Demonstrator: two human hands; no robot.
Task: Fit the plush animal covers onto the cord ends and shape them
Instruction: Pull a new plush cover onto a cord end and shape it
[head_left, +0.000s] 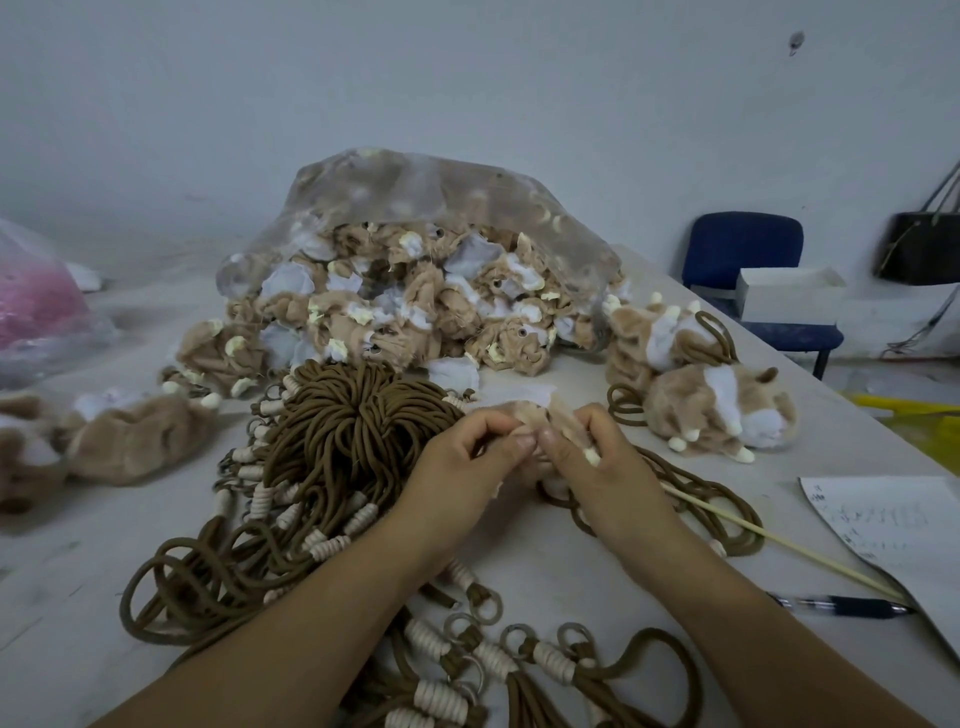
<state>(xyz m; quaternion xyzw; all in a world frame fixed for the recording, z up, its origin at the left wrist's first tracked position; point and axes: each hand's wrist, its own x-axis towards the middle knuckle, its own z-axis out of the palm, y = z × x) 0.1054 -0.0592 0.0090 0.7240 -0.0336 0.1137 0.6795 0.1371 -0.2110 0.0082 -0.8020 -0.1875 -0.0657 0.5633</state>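
Brown cords with cream-wrapped ends (524, 657) are lying on the pale counter (67, 587). Beyond them, the left hand (462, 462) and right hand (597, 462) are both pinching a tan-and-white plush animal cover (545, 413).

The cord pile (358, 431) lies on the table (62, 571) straight before me. Behind it the bag (415, 208) spills its heap of covers (395, 322) toward it. Left of the pile lie loose plush pieces (140, 436), and far left a second bag (36, 306). Just right of the pile my left hand (467, 467) and right hand (592, 462) meet, pinching one plush cover (540, 415) between them. Further right sit the fitted animals (717, 410). Nearer me on that side lie a stick (779, 545), a pen (852, 605) and a paper sheet (893, 525). Behind the animals, off the table, stands a chair (743, 249).
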